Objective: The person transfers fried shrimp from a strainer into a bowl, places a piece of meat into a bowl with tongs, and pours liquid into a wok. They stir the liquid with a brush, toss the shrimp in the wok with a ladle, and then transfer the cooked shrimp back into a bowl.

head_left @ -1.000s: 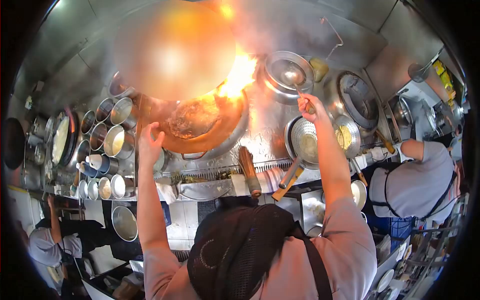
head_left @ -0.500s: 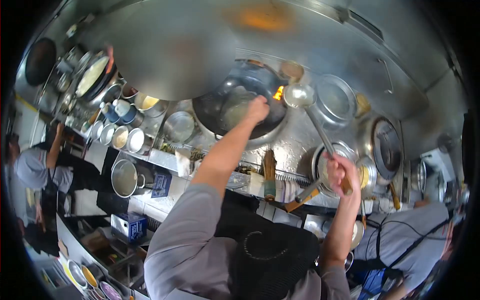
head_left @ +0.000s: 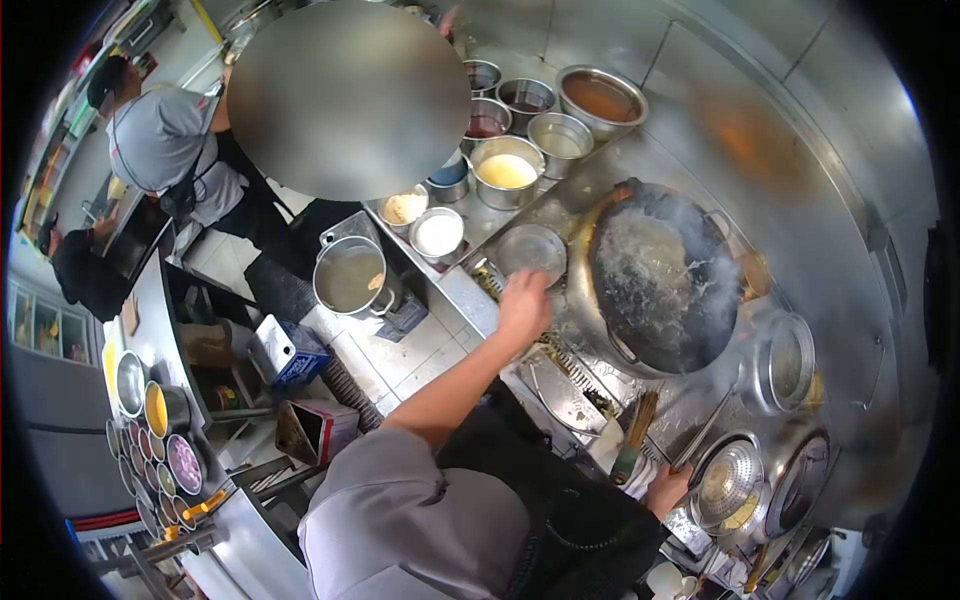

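On the range beside the wok (head_left: 712, 345), the bowl (head_left: 530, 250) is sitting; left hand (head_left: 527, 303) is resting half-curled at its near rim, grip unclear. Right hand (head_left: 668, 488) is wrapping the ladle (head_left: 706, 428) firmly. Judgement: steady work is needing fingers clear of steam (head_left: 722, 285).

Tight on the right! Brush (head_left: 637, 432) and strainer (head_left: 725, 482) flanked the right hand (head_left: 665, 491), the ladle (head_left: 705, 431) slanting through that gap. The wok (head_left: 690, 345) barred the middle, but over the low brush a hand could pass toward the left hand (head_left: 527, 302), bowl (head_left: 532, 250) just beyond.
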Demonstrator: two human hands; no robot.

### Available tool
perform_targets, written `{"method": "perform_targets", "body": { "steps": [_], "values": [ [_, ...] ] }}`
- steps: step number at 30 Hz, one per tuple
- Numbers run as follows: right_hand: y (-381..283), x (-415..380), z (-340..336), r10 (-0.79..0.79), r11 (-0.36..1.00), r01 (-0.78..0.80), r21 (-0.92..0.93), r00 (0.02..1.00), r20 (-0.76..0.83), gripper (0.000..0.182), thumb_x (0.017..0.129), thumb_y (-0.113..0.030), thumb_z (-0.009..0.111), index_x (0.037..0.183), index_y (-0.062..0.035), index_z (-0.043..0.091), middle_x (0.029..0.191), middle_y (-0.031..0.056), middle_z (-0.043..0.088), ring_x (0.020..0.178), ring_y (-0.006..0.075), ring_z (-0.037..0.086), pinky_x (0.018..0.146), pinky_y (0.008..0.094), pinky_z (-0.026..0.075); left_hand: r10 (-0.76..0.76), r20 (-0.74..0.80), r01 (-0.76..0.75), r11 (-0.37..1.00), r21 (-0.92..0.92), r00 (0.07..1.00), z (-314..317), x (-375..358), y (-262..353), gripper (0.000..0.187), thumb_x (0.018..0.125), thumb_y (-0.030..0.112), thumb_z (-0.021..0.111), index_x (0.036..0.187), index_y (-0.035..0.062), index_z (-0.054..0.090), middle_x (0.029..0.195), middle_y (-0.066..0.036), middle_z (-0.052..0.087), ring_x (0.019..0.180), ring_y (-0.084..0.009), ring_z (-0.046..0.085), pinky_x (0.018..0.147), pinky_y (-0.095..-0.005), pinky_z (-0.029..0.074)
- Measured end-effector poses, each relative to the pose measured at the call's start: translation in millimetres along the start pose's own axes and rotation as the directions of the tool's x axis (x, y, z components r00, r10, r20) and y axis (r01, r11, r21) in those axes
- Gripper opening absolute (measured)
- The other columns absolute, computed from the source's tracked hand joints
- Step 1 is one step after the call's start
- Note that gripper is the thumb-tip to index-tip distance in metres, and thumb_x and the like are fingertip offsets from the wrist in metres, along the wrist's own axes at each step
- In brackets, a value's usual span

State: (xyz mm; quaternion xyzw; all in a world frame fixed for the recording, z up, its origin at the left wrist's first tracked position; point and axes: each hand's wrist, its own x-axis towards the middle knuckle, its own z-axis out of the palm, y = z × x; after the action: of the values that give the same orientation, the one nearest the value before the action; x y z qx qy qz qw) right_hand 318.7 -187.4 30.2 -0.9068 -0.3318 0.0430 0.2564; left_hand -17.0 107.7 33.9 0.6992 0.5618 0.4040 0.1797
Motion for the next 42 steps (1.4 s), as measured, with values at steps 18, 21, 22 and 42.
{"method": "perform_targets", "body": {
  "steps": [18, 21, 22, 42],
  "values": [
    [16, -41, 61, 0.110, 0.985, -0.071, -0.155, 0.961, 0.256, 0.063, 0.091, -0.049, 0.055, 0.134, -0.0037, 0.046, 0.117, 0.0322, 0.056, 0.110, 0.0495, 0.053, 0.092, 0.0520, 0.045, -0.188, 0.678, 0.337, 0.937, -0.094, 0.711, 29, -50, -112, 0.056, 0.075, 0.027, 0.076, 0.116, 0.0038, 0.046, 0.108, -0.021, 0.060, 0.099, -0.0409, 0.058, 0.085, -0.0450, 0.050],
    [2, -27, 84, 0.324, 0.933, -0.212, -0.289, 0.844, 0.427, 0.084, 0.086, -0.053, 0.058, 0.147, -0.0056, 0.024, 0.128, 0.0298, 0.054, 0.115, 0.0447, 0.055, 0.098, 0.0489, 0.044, -0.118, 0.686, 0.613, 0.574, -0.543, 0.718, 41, -52, -116, 0.048, 0.083, 0.018, 0.070, 0.120, 0.0082, 0.043, 0.113, -0.017, 0.059, 0.098, -0.0353, 0.062, 0.082, -0.0420, 0.053],
    [1, -22, 80, 0.254, 0.963, -0.176, -0.205, 0.847, 0.467, 0.083, 0.084, -0.054, 0.060, 0.142, -0.0009, 0.033, 0.123, 0.0311, 0.057, 0.114, 0.0422, 0.057, 0.097, 0.0469, 0.045, -0.161, 0.742, 0.737, 0.368, -0.567, 0.651, 32, -48, -101, 0.045, 0.086, 0.014, 0.066, 0.123, 0.0097, 0.041, 0.115, -0.016, 0.058, 0.098, -0.0339, 0.064, 0.080, -0.0426, 0.054],
    [2, -85, 44, 0.274, 0.960, -0.248, -0.129, 0.927, 0.256, 0.073, 0.083, -0.035, 0.066, 0.142, -0.0034, 0.037, 0.116, 0.0291, 0.060, 0.101, 0.0475, 0.060, 0.089, 0.0501, 0.049, 0.025, 0.969, 0.923, -0.312, -0.225, 0.245, 41, -28, -12, 0.057, 0.100, 0.051, 0.040, 0.137, 0.0077, 0.041, 0.132, -0.017, 0.054, 0.123, -0.0425, 0.050, 0.101, -0.0598, 0.043]
  ]
}}
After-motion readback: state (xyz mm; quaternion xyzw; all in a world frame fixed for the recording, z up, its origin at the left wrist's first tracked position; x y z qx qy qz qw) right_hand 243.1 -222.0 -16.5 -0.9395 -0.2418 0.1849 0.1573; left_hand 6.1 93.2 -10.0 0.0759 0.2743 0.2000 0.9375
